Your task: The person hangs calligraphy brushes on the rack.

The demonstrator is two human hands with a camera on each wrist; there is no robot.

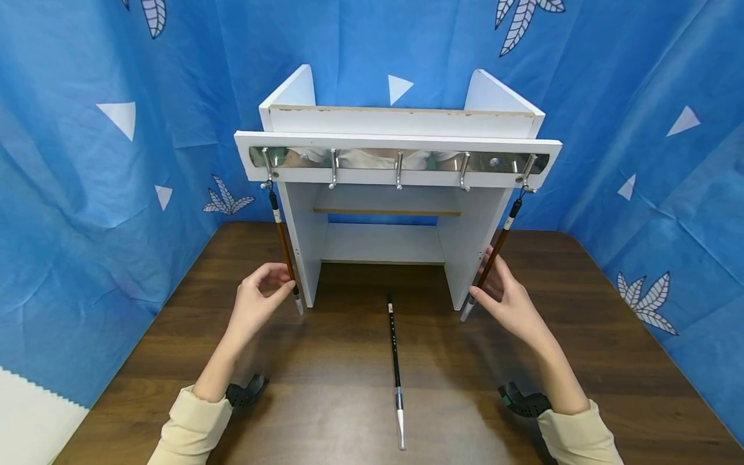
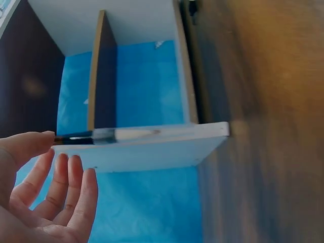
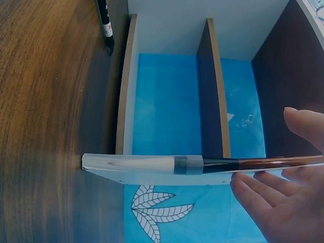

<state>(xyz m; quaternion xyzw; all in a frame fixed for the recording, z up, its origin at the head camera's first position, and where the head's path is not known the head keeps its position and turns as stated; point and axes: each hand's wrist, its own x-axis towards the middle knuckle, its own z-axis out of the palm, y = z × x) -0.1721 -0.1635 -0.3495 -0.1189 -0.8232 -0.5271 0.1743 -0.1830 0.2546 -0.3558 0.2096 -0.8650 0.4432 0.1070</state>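
White wooden shelf unit [image 1: 302, 226] at the far side of a dark brown wood-grain tabletop [image 1: 349, 387], blue patterned cloth [image 1: 192, 97] behind. Across its upper front, a white board with a mirror-bright metal strip [image 1: 366, 141].

Left end hook: a brown-handled brush with white bristles in a clear cap [image 1: 281, 236] hangs by its loop, tip down. The person's left hand [image 1: 258, 300] has it low on the handle, lightly pinched between thumb and forefinger, other fingers loose.

Right end hook: a matching brown-handled brush [image 1: 498, 248], also looped on, hanging aslant. The right hand [image 1: 514, 307] is spread open around it; the right wrist view shows the thumb well off the handle, fingers just behind it. Contact there I cannot tell.

Between, a black-handled brush with a clear-capped white tip [image 1: 395, 355] lies on the tabletop, tip to the near side, untouched.

My reading: both hands are steadying the hung pair. The next move calls for easing the left pinch gently, so neither brush swings or slips its hook.

Count: three brushes, two hung, one lying; five silver hooks [image 1: 398, 169], two taken, three bare; two hands.
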